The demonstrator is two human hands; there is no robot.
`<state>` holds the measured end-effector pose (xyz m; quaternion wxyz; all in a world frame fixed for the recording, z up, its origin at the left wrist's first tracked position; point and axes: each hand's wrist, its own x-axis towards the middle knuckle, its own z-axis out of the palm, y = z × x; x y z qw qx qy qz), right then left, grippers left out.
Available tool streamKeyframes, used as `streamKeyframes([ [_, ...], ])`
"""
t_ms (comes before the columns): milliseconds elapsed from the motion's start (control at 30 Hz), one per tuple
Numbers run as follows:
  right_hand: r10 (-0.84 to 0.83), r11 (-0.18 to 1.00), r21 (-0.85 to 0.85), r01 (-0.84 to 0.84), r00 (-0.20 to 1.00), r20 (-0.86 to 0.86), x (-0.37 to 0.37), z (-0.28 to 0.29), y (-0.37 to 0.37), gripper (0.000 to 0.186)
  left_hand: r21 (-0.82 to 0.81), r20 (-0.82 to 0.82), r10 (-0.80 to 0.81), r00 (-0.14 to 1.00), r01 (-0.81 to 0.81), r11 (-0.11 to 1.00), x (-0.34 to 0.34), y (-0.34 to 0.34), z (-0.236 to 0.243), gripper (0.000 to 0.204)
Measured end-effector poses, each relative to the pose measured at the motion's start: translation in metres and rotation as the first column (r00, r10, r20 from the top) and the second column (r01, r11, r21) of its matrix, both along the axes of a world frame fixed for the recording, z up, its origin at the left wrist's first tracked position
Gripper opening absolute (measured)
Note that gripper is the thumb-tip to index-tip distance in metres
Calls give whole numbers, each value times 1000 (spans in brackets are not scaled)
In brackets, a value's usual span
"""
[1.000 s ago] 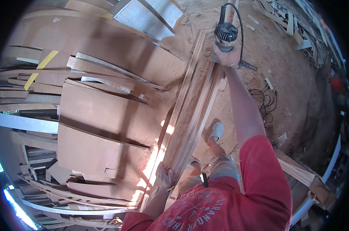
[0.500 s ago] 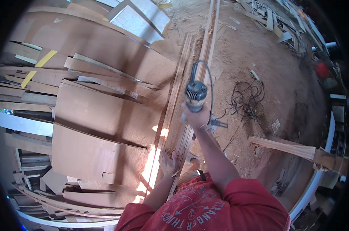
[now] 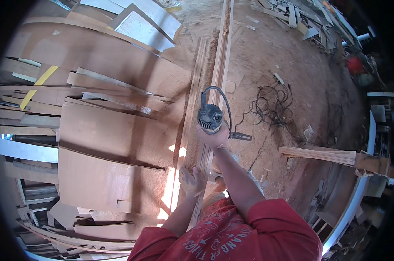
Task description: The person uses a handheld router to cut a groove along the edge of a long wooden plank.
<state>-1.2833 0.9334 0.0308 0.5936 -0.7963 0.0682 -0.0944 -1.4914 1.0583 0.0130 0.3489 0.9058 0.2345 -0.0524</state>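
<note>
My right hand point(image 3: 214, 135) is closed around the body of a black power trimmer point(image 3: 211, 116) with a corded top and a side guide sticking out right, resting on long wood strips point(image 3: 218, 74). The strips run away from me down the middle of the view, coated in sawdust. My left hand point(image 3: 189, 178) grips the strips nearer my body, below and left of the tool.
Large brown sheets and offcuts point(image 3: 101, 126) lie stacked on the left. On the dusty floor point(image 3: 258, 161) at right are tangled black cords point(image 3: 273, 108). A bundle of slats point(image 3: 318, 154) juts from the right; scrap boards point(image 3: 292, 17) and a red object point(image 3: 355, 65) lie farther back.
The trimmer in my right hand has moved back toward me along the strips, from the far part to the middle. My left hand still holds the strips near my body.
</note>
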Motion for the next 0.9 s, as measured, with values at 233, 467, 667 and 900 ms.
streamKeyframes([
  [233, -27, 999, -20, 27, 999, 36, 24, 8, 5, 57, 49, 36, 24, 999, -26, 998, -1, 3, -12, 76],
  [467, -24, 996, 86, 28, 999, -46, 62, 18, -3, 61, 61, 13, 59, 998, -60, 996, 1, 1, -13, 77],
  [667, -36, 997, 63, 34, 999, 29, 154, 15, -20, 64, 49, 11, 88, 996, -88, 995, -2, 3, -13, 77],
  [900, -80, 997, 5, 81, 994, -69, 140, 34, -17, 68, 46, -62, 110, 992, -107, 993, 4, 1, -12, 76],
])
